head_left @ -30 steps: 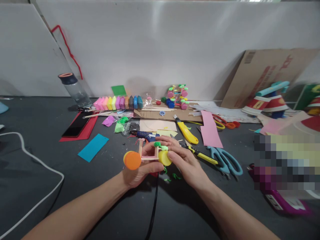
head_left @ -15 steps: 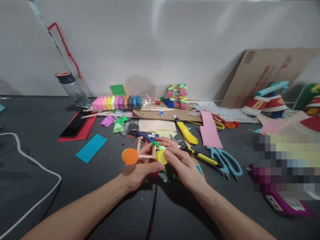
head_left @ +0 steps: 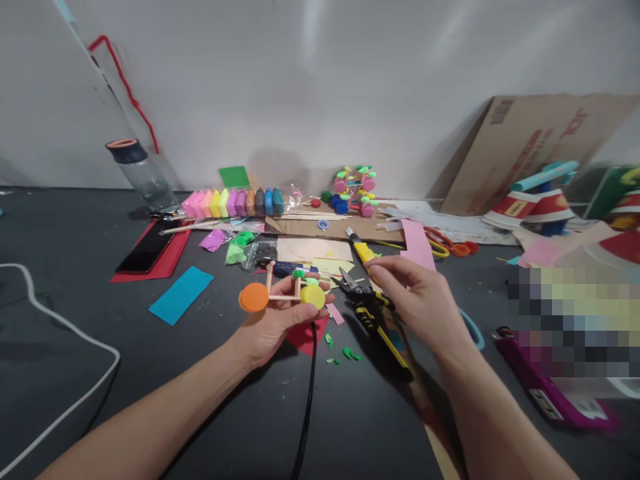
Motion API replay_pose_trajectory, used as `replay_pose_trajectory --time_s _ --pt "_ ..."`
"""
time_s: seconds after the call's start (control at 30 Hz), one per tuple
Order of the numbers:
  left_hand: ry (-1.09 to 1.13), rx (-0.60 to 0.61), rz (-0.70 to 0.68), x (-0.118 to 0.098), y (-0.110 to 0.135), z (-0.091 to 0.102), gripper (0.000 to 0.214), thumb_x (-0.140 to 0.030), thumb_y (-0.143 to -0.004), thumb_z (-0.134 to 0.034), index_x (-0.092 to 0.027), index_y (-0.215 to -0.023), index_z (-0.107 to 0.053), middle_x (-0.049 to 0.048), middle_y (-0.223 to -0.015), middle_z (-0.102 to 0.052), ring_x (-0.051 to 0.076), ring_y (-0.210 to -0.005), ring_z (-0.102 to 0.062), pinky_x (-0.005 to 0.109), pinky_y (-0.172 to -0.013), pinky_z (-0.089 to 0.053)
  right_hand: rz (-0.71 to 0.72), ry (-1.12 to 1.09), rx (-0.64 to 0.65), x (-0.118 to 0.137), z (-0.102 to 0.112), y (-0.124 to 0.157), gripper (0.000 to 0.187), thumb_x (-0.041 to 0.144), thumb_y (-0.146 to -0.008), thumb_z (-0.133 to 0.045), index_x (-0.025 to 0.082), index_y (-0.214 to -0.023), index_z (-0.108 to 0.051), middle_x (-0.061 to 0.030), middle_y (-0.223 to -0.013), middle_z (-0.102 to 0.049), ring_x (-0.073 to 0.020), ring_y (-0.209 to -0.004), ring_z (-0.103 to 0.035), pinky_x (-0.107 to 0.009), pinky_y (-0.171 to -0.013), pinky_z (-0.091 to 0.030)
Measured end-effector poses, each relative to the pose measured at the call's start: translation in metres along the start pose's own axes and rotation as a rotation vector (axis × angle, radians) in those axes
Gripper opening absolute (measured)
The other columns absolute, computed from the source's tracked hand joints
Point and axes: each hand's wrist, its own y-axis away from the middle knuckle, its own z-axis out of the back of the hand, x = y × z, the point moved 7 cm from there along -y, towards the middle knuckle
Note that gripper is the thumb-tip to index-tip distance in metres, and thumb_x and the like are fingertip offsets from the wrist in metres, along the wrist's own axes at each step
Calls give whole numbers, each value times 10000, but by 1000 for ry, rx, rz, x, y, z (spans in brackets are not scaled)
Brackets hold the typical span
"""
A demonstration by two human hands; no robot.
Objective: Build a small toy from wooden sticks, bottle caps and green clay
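A small stick-built toy vehicle with an orange disc wheel [head_left: 254, 297] and a yellow disc wheel [head_left: 313, 298] is held in my left hand [head_left: 273, 333]. Green clay bits [head_left: 306, 277] top its stick frame. My right hand [head_left: 417, 293] is off to the right with thumb and fingertips pinched together. Those fingertips overlap the yellow utility knife [head_left: 364, 251]; whether they grip it or a tiny piece cannot be made out. Just below that hand lie black-and-yellow pliers [head_left: 373, 320], jaws apart. A blue glue gun [head_left: 287, 268] sits partly behind my left hand.
Green clay scraps [head_left: 350, 353] and a black cable [head_left: 307, 400] lie in front. A blue paper strip [head_left: 182, 295] and a phone [head_left: 147, 250] are to the left. Coloured clay packs [head_left: 233, 203] and another clay model [head_left: 355, 191] line the back. A purple item [head_left: 545, 387] is at right.
My right hand has left the toy vehicle and moved right, over the utility knife and pliers. The left hand keeps the toy, shifted slightly left and up, and the pliers show more fully.
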Motion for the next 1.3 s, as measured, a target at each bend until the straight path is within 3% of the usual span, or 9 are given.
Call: replay_pose_trajectory --time_s 0.13,0.4,0.63,0.8,0.9,1.07,1.13,1.2,1.3 --pt "-25 -28 -7 -7 -1 5 429 -173 -680 -861 -165 -1076 -696 79 -1023 -770 226 -997 -727 296 -809 -599 -46 290 24 -23 12 -11 272 420 -875 -559 206 -854 -726 -68 -848 -749 -257 -783 -667 -377 -714 -473" --pt "-37 -37 -8 -14 2 6 372 -172 -667 -874 -166 -1007 -724 70 -1066 -766 222 -1003 -730 276 -790 -614 -124 723 161 -49 9 -30 230 353 -962 -581 165 -1058 -672 -79 -1120 -692 -218 -1013 -654 -438 -904 -517" --pt "-27 24 8 -14 3 1 356 -178 -676 -873 -177 -1005 -737 86 -1097 -762 231 -998 -731 296 -800 -616 -146 861 250 -64 -13 -70 323 396 -958 -603 166 -1184 -625 -83 -1184 -657 -213 -1013 -658 -437 -874 -558" --pt "27 74 10 -17 6 -5 385 -162 -648 -888 -183 -1002 -738 76 -1041 -769 227 -975 -735 286 -771 -621 -106 867 189 -63 -25 -72 288 402 -949 -609 143 -1069 -652 -68 -1018 -695 -187 -875 -674 -388 -792 -562" --pt "47 97 33 -15 8 -7 403 -149 -660 -879 -197 -1033 -733 64 -1039 -766 224 -991 -732 278 -776 -619 13 816 32 -44 -7 -60 280 402 -933 -607 135 -1007 -649 -101 -838 -724 -228 -737 -681 -347 -661 -514" --pt "57 143 56 -9 10 -7 430 -126 -689 -854 -211 -1089 -719 77 -1098 -759 241 -1014 -732 296 -795 -616 395 661 -196 10 29 -11 289 499 -928 -584 257 -1086 -604 -46 -902 -760 -188 -673 -684 -300 -632 -486" --pt "54 158 56 -10 10 -8 457 -127 -681 -861 -220 -1105 -718 77 -1109 -761 250 -1033 -730 292 -799 -609 677 576 -317 35 40 17 308 367 -862 -722 274 -1132 -604 -25 -894 -775 -172 -678 -694 -283 -640 -505" --pt "42 153 54 -12 10 -9 467 -117 -670 -867 -231 -1100 -725 66 -1102 -769 251 -1058 -724 286 -826 -595 889 526 -262 50 39 35 478 226 -812 -773 251 -1258 -602 -45 -936 -781 -185 -752 -706 -292 -679 -530" --pt "21 145 80 -15 11 -10 460 -104 -665 -869 -247 -1081 -735 52 -1070 -785 234 -1068 -722 289 -885 -565 955 487 -113 52 37 39 624 153 -814 -747 255 -1401 -561 -75 -933 -784 -218 -810 -706 -351 -697 -532"
